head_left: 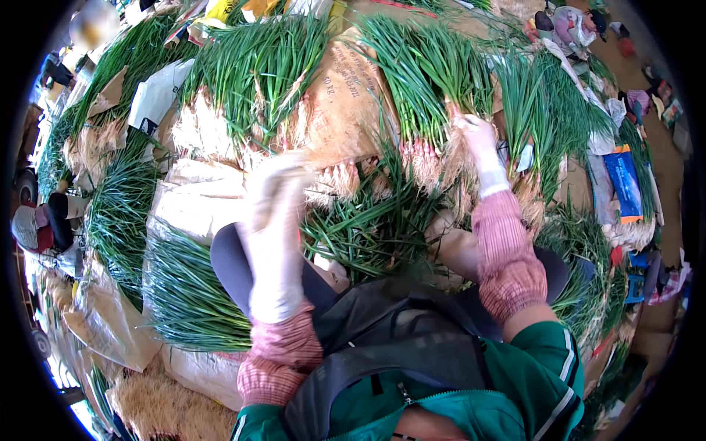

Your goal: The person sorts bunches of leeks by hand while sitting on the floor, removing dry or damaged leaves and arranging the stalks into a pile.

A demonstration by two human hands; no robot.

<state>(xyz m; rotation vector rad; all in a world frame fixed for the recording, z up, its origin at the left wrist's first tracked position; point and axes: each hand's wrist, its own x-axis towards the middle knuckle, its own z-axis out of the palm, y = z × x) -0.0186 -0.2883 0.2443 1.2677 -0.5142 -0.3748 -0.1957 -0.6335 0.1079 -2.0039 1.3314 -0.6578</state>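
Observation:
My right hand (476, 138), in a white glove, is closed on a bunch of spring onions (450, 70) near the root end. The green leaves point away from me and pale roots hang below the hand. Next to it, on the left, lie more spring onions (401, 81) with pinkish bulbs and stringy roots toward me. My left hand (276, 195), also gloved in white, is raised over my left knee and smeared by motion, so its fingers cannot be made out. Between my legs is a loose heap of green leaves (375, 228).
A brown paper sack (346, 95) lies between two piles of spring onions, the left one (254, 73) large. Another onion bundle (195, 290) rests by my left leg, near a clear plastic bag (110, 323). Other people sit at the left edge (55, 220) and upper right (577, 28).

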